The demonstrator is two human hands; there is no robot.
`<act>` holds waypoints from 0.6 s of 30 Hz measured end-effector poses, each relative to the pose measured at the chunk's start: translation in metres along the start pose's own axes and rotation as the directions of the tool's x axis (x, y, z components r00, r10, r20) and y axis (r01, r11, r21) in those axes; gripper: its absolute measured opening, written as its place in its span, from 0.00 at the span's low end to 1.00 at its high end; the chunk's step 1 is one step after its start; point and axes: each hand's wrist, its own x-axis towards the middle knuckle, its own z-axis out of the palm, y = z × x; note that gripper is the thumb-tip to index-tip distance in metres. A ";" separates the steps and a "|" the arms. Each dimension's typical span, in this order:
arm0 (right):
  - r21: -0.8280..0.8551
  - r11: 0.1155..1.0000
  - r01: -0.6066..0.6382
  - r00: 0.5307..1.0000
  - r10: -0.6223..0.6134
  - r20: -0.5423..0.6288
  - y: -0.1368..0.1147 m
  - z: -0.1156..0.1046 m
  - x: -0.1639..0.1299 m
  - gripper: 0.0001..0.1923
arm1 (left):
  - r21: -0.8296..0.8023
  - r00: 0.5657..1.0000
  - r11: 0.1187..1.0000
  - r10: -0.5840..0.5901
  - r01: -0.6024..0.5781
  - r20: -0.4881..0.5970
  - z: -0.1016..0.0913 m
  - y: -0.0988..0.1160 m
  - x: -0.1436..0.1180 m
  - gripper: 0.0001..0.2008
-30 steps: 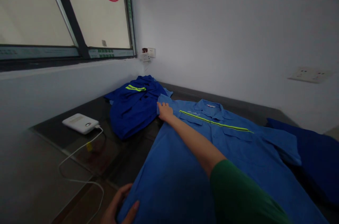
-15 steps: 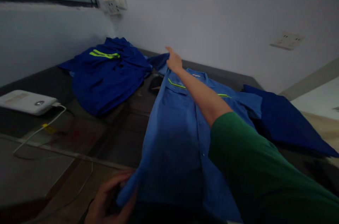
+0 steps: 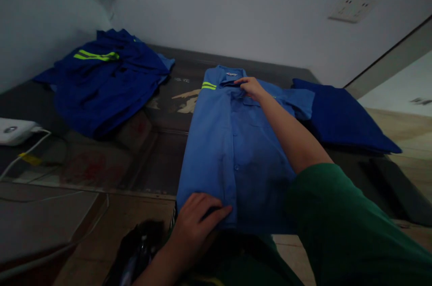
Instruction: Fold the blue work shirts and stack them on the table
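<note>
A light blue work shirt [image 3: 249, 142] with buttons and yellow-green stripes lies front up on the dark table. Its left side is folded inward over the front in a long strip. My left hand [image 3: 199, 218] is closed on the folded strip at the bottom hem, its thumb pointing right. Just below the collar, my right hand [image 3: 251, 88] pinches the folded cloth, with the index finger stretched to the left. The shirt's sleeve on the right lies spread out. My right forearm hides part of the front.
A dark blue garment [image 3: 108, 83] with yellow-green stripes lies crumpled at the left. On the right is a folded dark blue garment [image 3: 347, 119], partly under the sleeve. A white device [image 3: 16, 130] with a cable sits at the left edge. The wall [image 3: 219, 11] borders the table [image 3: 162, 160].
The shirt's left side has been turned over toward the middle. My right hand has come down from the left shoulder to the collar; my left hand has moved right with the hem. The view has shifted.
</note>
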 end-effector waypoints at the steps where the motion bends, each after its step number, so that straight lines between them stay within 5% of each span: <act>1: 0.007 0.997 -0.081 0.996 0.081 0.039 0.000 -0.002 -0.006 0.24 | 0.019 1.000 1.000 0.014 -0.014 0.020 0.002 0.000 0.000 0.13; 5: 0.022 0.974 -0.224 0.970 0.221 0.100 -0.001 -0.004 -0.017 0.26 | 0.064 0.995 0.997 0.047 -0.053 0.092 0.001 0.000 0.001 0.13; 11: -0.050 0.988 -0.143 0.988 0.146 0.055 0.005 0.006 -0.018 0.17 | 0.030 0.998 0.998 0.061 -0.061 0.004 -0.012 0.004 0.008 0.14; 18: -0.156 0.986 -0.051 0.996 0.038 -0.081 0.019 0.010 -0.014 0.12 | 0.101 0.971 0.976 0.174 -0.192 0.163 -0.008 -0.002 0.009 0.10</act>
